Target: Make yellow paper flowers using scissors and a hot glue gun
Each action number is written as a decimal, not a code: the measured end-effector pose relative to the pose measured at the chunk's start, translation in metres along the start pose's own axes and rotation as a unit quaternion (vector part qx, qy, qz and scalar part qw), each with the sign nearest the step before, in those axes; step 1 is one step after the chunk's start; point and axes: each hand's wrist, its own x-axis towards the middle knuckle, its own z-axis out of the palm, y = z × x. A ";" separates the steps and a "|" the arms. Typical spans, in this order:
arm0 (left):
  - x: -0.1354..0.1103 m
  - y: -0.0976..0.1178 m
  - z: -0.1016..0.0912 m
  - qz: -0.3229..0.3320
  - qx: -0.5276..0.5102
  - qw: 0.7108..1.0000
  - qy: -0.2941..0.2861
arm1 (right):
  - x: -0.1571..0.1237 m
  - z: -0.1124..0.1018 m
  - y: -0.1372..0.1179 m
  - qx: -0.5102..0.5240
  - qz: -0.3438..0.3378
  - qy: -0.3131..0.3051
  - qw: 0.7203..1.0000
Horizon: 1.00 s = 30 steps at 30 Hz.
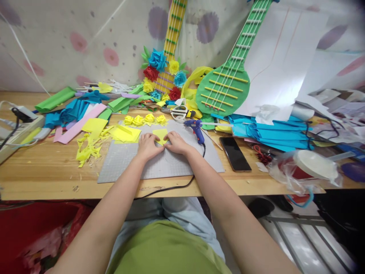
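Note:
A small square of yellow crepe paper [160,134] lies on the grey cutting mat [119,167], between my two hands. My left hand [148,145] pinches its left lower edge with curled fingers. On the other side my right hand [176,142] grips the right lower edge, thumb close to the left thumb. Just left of my hands rests a stack of yellow paper pieces [125,134]. Behind them several yellow paper flowers [138,120] stand in a row. A blue glue gun [197,130] lies on the mat to the right of my right hand.
A green paper guitar [224,91] and a yellow one with flowers [171,45] lean on the wall. White-handled scissors [179,113], a phone [235,154], blue paper [276,133], yellow scraps [89,150] and a plastic-wrapped tub [313,165] surround the mat. The glue gun's cable [168,188] runs along the front.

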 end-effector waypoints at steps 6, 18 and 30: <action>0.003 -0.003 0.003 -0.024 -0.019 0.999 0.010 | -0.001 0.008 -0.001 0.017 0.025 0.061 0.998; 0.003 0.002 0.004 -0.031 -0.015 0.999 0.017 | -0.003 0.016 -0.003 0.003 0.025 0.110 0.994; 0.004 -0.001 0.005 -0.032 -0.020 0.999 0.018 | -0.001 0.017 -0.005 -0.018 0.039 0.110 0.993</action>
